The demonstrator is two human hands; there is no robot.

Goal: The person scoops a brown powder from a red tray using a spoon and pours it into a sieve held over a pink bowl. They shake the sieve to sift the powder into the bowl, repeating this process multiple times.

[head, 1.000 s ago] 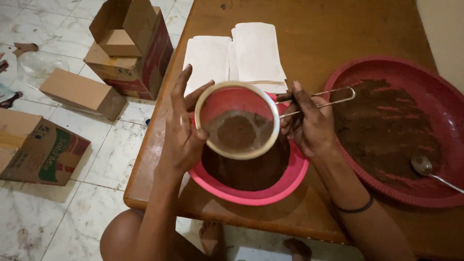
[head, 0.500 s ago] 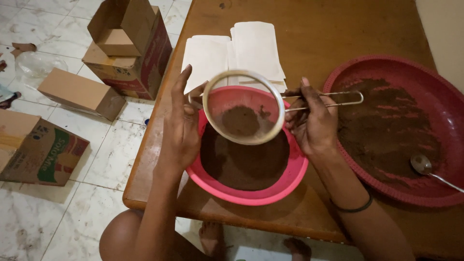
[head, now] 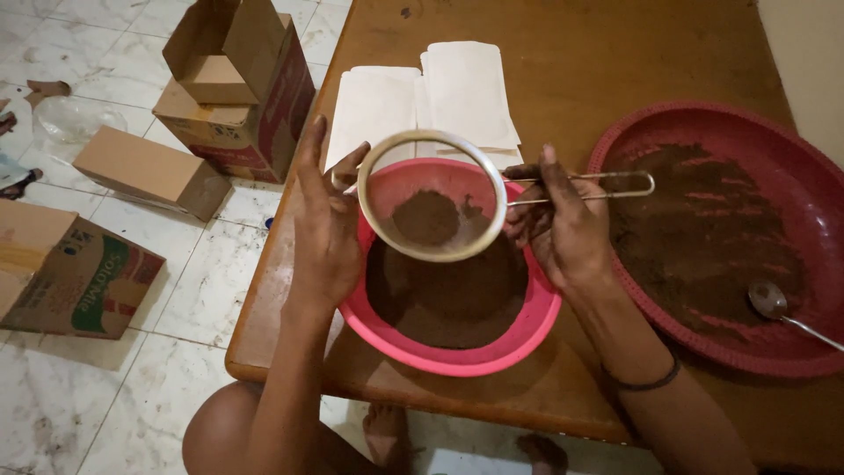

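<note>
A round metal sieve [head: 432, 195] with fine wire mesh is held tilted above a pink plastic bowl [head: 450, 347], its rim toward the bowl's far edge. A small heap of dark brown powder [head: 425, 217] sits in the mesh. The sieve's handle is a long loop of bent wire running out to the right.

The right hand [head: 560, 227] is closed on the wire handle close to the sieve's rim, fingers curled around it. The left hand [head: 326, 224] is open, fingers straight and upright, palm set against the sieve's left rim; whether it presses or only touches cannot be told.

The pink bowl is round and smooth-walled, standing near the front edge of a brown wooden table [head: 580, 62]. Its bottom is covered with fine brown powder.

To the right, just beside the bowl, lies a large shallow red tray [head: 703, 123] with a ribbed rim, spread with coarser brown powder. A metal spoon [head: 774, 302] rests in it at the near right.

Behind the bowl, flat white paper bags [head: 466, 88] lie overlapped on the table.

On the pale tiled floor [head: 132, 387] to the left stand several cardboard boxes [head: 233, 97], one open at the top.
</note>
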